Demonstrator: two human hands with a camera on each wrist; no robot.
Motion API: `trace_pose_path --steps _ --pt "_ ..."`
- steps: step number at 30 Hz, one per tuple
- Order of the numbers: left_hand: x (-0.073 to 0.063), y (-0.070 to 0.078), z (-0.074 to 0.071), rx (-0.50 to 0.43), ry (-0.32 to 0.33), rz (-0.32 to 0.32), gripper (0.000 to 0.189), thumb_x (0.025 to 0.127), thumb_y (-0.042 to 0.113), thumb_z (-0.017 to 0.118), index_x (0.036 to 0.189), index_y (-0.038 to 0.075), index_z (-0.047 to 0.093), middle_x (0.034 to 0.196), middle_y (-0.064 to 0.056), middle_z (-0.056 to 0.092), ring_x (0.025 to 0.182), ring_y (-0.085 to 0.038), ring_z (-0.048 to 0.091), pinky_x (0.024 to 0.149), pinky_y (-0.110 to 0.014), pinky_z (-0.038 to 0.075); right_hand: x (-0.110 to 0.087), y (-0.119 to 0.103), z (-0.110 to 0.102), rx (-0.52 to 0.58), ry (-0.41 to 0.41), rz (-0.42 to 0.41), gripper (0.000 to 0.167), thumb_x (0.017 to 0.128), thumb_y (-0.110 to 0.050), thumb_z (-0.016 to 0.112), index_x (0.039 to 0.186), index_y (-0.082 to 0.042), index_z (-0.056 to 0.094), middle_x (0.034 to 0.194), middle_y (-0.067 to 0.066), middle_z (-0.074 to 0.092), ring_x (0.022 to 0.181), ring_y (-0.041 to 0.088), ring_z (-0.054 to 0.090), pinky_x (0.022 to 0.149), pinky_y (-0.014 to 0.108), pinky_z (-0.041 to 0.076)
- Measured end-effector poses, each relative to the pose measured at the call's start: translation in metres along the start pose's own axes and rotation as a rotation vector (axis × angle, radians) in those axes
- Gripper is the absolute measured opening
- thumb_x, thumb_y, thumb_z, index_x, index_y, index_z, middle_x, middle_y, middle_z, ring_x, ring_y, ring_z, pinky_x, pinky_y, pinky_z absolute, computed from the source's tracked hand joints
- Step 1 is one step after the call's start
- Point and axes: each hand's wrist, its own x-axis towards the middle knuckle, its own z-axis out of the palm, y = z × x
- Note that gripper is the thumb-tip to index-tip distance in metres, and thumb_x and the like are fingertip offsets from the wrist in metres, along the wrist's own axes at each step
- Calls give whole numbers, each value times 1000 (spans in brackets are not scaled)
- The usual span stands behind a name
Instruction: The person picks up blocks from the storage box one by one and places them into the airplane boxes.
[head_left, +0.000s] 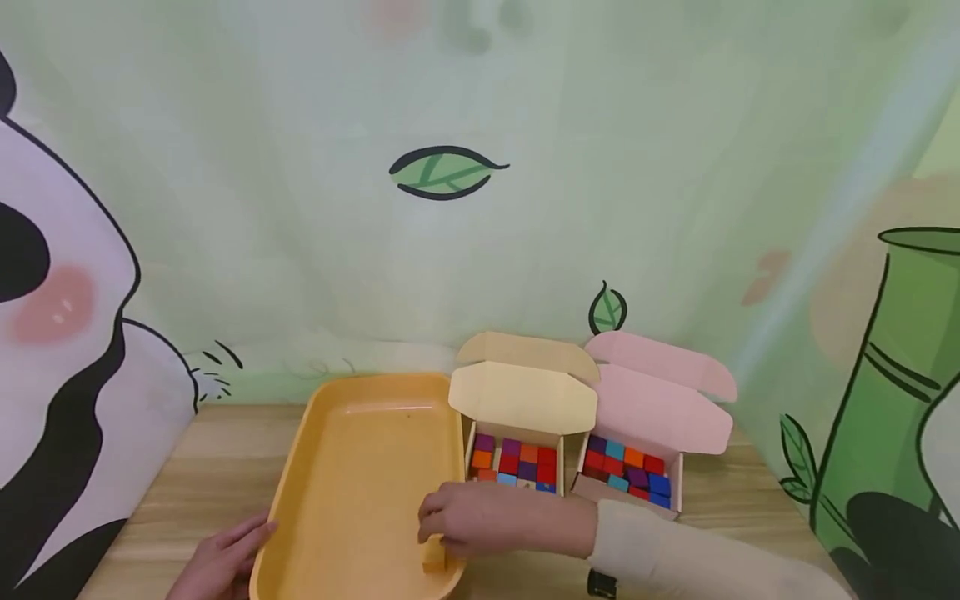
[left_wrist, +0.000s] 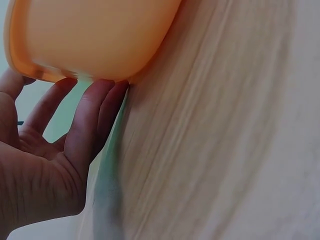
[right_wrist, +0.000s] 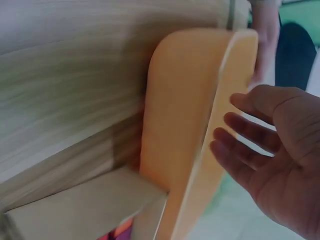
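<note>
A yellow-orange tray (head_left: 367,467) lies on the wooden table. My left hand (head_left: 223,557) is at its left side; in the left wrist view the fingers (left_wrist: 87,112) touch the outer wall near the rim. My right hand (head_left: 457,518) reaches over the tray's right side, fingers bent loosely downward. Just below those fingers, inside the tray, is a small orange-yellow block (head_left: 433,555). From the right wrist view, the right hand (right_wrist: 280,150) has its thumb and fingers apart, and no block shows between them; the tray wall hides the inside.
Right of the tray stand a cream box (head_left: 522,396) and a pink box (head_left: 667,408), lids raised, holding several coloured blocks. A small black object (head_left: 602,583) lies below the right sleeve. Behind the table hangs a printed cloth (head_left: 450,275).
</note>
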Motion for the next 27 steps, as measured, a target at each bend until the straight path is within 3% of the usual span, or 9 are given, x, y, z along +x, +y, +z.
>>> trace_pose_path --steps 4,8,11,14,18,21,27 --pt "0 -5 -3 22 -15 -4 83 98 41 67 154 -8 30 103 -21 74 88 -34 75 75 -51 62 27 -8 7 -13 -159 -88 36 96 -26 71 132 -26 68 131 -7 61 107 5 56 93 9 43" --pt "0 -4 -6 -2 -58 0 84 99 41 66 155 -9 27 104 -19 75 89 -35 74 76 -53 61 46 -11 10 -38 -294 -193 46 95 -24 73 139 -29 63 136 -3 58 103 6 56 91 11 44" --pt "-1 -2 -5 -4 -61 -6 88 99 42 65 156 -9 22 104 -20 74 90 -35 74 77 -53 61 57 -12 13 -66 -373 -243 44 97 -20 70 139 -29 64 135 -3 59 107 5 57 92 11 45" --pt "-1 1 -1 7 -55 6 89 100 43 63 157 -9 20 109 -21 73 93 -35 74 78 -53 61 64 -10 17 -72 -430 -216 33 100 -16 64 131 -27 70 127 -8 64 109 1 58 92 9 45" --pt "0 5 4 8 -26 13 89 100 45 63 157 -9 22 115 -22 71 96 -34 73 79 -53 61 67 -7 21 -28 -458 -122 19 100 -12 63 110 -22 77 104 -11 68 88 2 57 78 9 48" --pt "0 5 5 7 3 -1 89 99 46 64 156 -9 24 114 -23 72 95 -35 73 78 -53 61 68 -8 23 -62 -455 -122 14 98 -13 65 101 -20 77 92 -11 65 77 4 52 66 11 45" --pt "-4 -1 4 -4 16 3 88 98 45 65 156 -8 25 110 -22 73 92 -34 74 77 -53 61 64 -10 23 -131 -444 -129 14 99 -18 64 99 -24 77 85 -13 63 73 4 50 63 14 42"
